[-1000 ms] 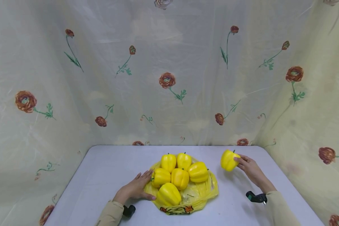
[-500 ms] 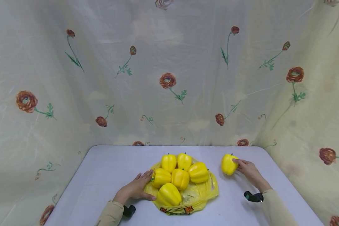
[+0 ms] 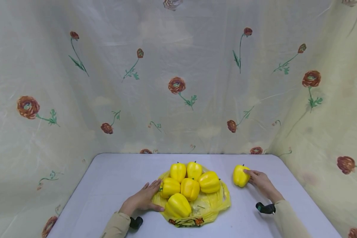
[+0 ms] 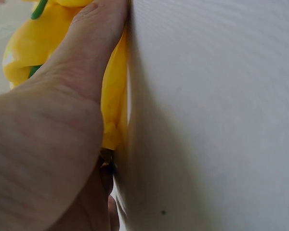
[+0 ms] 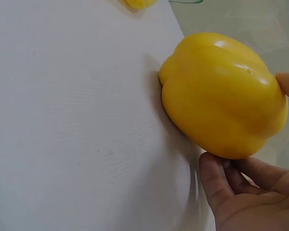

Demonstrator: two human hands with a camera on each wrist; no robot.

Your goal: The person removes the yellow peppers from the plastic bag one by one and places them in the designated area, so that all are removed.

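Note:
A yellow bell pepper (image 3: 241, 176) stands upright at the table's surface on the right, stem up. My right hand (image 3: 261, 183) pinches it from its right side. In the right wrist view, fingertips (image 5: 212, 168) touch the pepper (image 5: 221, 96) low down and another digit presses it from the opposite side. Several more yellow peppers (image 3: 190, 189) lie bunched on a yellow plastic bag (image 3: 218, 206) mid-table. My left hand (image 3: 142, 197) lies with extended fingers along the bag's left edge, beside the leftmost pepper. In the left wrist view, the hand (image 4: 53, 130) hides part of the bag.
A white table (image 3: 116, 172) with rounded far corners carries everything. Flower-printed curtain cloth (image 3: 196, 59) encloses it at the back and both sides. Black camera mounts (image 3: 265, 208) are worn on both wrists.
The right hand has lowered the pepper toward the table, and the pepper has turned from tilted to upright. The left hand and the bunched peppers have stayed in place.

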